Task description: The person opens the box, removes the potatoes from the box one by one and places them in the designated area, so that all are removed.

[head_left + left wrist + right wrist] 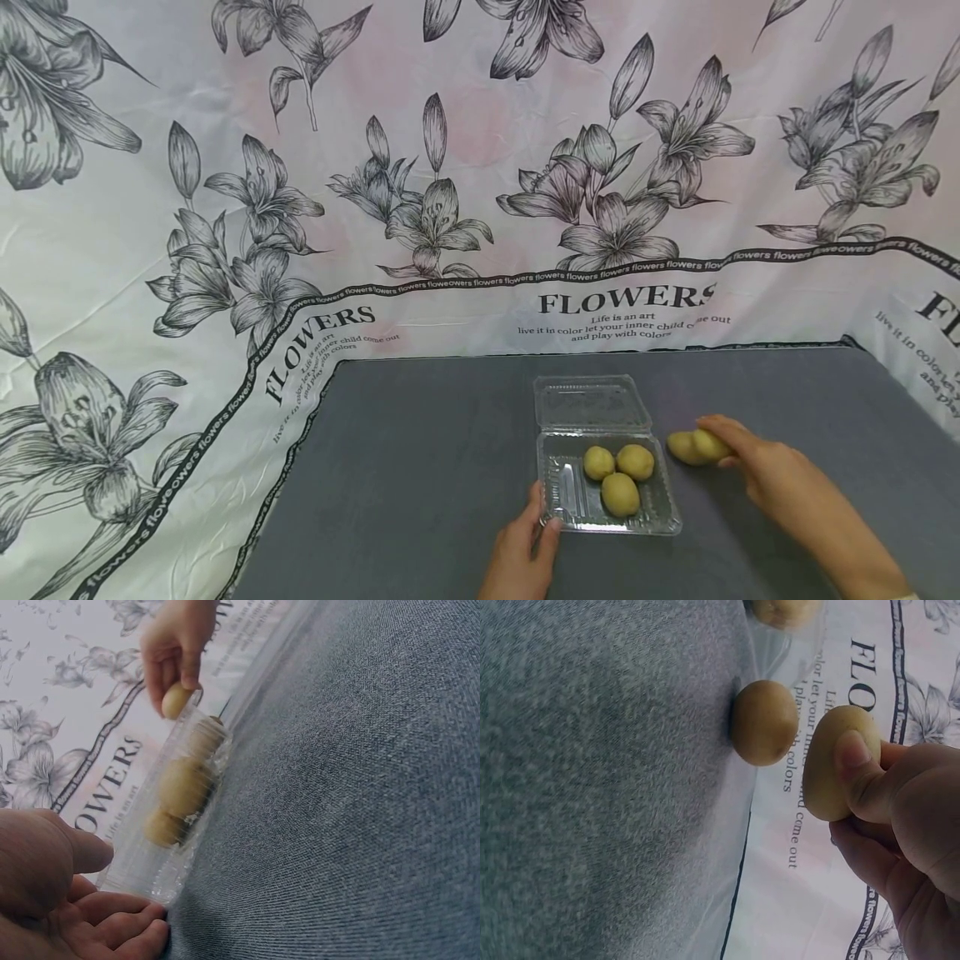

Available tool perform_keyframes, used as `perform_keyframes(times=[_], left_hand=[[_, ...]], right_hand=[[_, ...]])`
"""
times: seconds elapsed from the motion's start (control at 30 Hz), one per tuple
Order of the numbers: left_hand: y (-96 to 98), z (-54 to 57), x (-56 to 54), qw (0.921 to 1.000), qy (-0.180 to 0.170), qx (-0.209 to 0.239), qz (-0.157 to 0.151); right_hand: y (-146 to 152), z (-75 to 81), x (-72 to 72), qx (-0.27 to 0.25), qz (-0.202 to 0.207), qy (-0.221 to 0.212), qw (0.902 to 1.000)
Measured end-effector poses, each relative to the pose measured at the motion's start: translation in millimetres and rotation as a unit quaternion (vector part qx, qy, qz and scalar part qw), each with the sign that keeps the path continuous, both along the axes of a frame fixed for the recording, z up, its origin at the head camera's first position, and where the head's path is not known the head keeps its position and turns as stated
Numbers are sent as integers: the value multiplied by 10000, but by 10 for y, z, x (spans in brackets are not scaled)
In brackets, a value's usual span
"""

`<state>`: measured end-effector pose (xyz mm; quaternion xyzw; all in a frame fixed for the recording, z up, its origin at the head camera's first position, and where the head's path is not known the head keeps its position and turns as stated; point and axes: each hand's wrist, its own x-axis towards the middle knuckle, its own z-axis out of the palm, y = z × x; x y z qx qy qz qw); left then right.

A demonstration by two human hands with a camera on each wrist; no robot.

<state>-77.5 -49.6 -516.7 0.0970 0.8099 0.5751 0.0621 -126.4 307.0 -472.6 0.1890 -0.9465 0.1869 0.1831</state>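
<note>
A clear plastic clamshell box (558,487) lies with its lid folded back, holding three potatoes (620,495). At its near left corner my left hand (517,550) steadies it, index finger along the side and thumb at the front. Right of the box, my right hand (757,458) pinches a potato (832,769) between thumb and fingers, raised off the table in the right wrist view. Another potato (765,722) rests on the table beside it, between that hand and the box.
The box's open lid (592,403) extends toward the back of the grey table (420,467). Behind the table and along its sides hangs a white cloth (465,317) printed with flowers and lettering.
</note>
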Motion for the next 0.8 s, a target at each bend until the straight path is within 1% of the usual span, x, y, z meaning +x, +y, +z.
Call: perform_keyframes(times=[0.33,0.6,0.8], left_hand=[[-7,-1,-9,10000,-24,34,-64],[-9,13,-12,9999,-74,38,-96],[-19,10,9,10000,4,28,-77]], right_hand=[[85,-35,15,-90,-54,113,9999],[127,-33,17,-18,-92,-57,9999],[168,-49,24,-56,-157,-262,9995]])
